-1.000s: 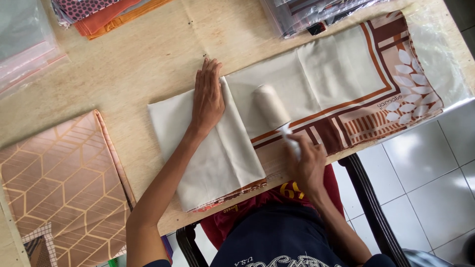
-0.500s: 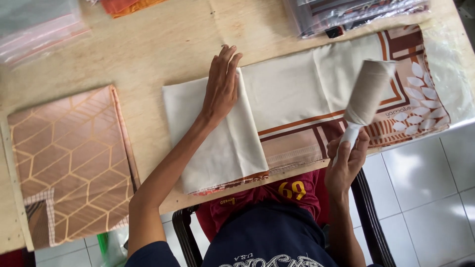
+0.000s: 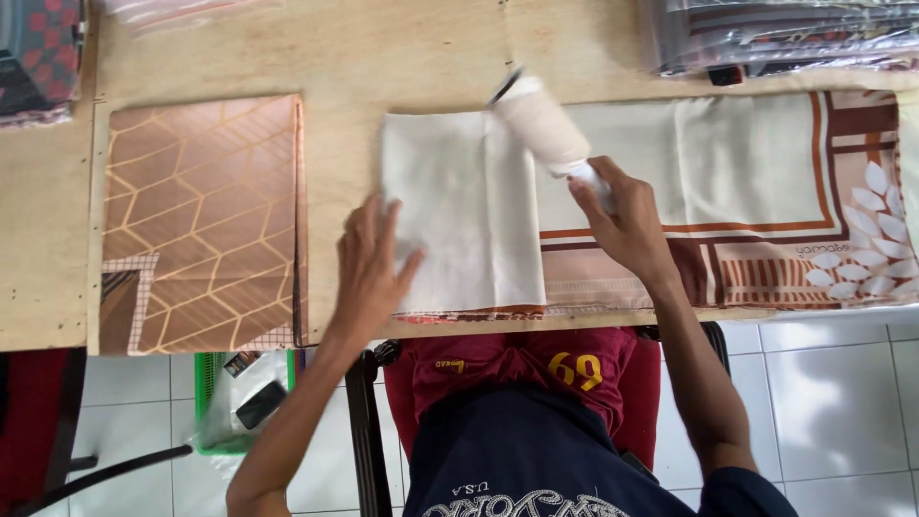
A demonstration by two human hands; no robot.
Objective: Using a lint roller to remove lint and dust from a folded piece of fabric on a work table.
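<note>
Nearest the camera, at the bottom of the frame, the person's lap shows a dark top over a maroon garment with yellow figures on it, seated on a dark-framed chair (image 3: 362,421) over pale floor tiles.

Just above, the left hand (image 3: 371,273) lies flat, fingers spread and gripping nothing, on the lower left corner of the folded cream cloth (image 3: 459,211); it looks placed to pin the fabric against the wooden table (image 3: 335,57) so it cannot slide or bunch. The right hand (image 3: 627,225), centre right, is closed round the white handle of a lint roller (image 3: 541,129), whose pale drum slants up and left and rests on the cloth near its upper edge (the tilt suits a stroke along the fabric). The cloth lies in the middle of the frame, its folded part plain cream, the rest spreading right with brown and rust border bands and a white leaf pattern at the far right edge; a small line of dark lettering sits near those leaves.

At left, apart from the cloth, a flat folded brown piece with a gold hexagon pattern (image 3: 201,220) lies square to the table edge. Below it, off the table, a green basket (image 3: 225,402) holds clear plastic and something dark.

Farthest, along the top, a stack of clear-wrapped patterned packages (image 3: 785,33) fills the upper right, and a checked red and dark wrapped bundle (image 3: 38,53) sits upper left.
</note>
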